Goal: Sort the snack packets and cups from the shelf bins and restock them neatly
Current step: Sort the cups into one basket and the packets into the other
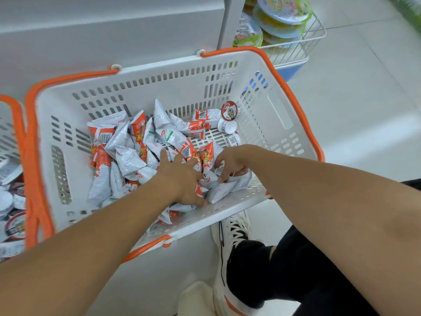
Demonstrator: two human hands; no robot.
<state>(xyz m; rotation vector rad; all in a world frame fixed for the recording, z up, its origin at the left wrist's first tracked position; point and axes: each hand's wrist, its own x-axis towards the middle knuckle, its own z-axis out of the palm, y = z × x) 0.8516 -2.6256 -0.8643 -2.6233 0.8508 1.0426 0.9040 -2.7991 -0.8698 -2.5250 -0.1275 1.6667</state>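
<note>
Inside the basket [280,106], splayed left hand [182,179] presses packets [127,151]; right hand [230,163] claws one.

basket [280,115]: white matt plastic | packets [127,160]: glossy crinkled foil | rack [312,39]: white-coated wire

Nothing legible here. Just beyond the left hand [182,179], barcodes on the silver-and-orange foil snack packets [127,142]; past the right hand [230,163], a QR code on a small white plastic cup [234,139]. Printed lettering too blurred.
</note>
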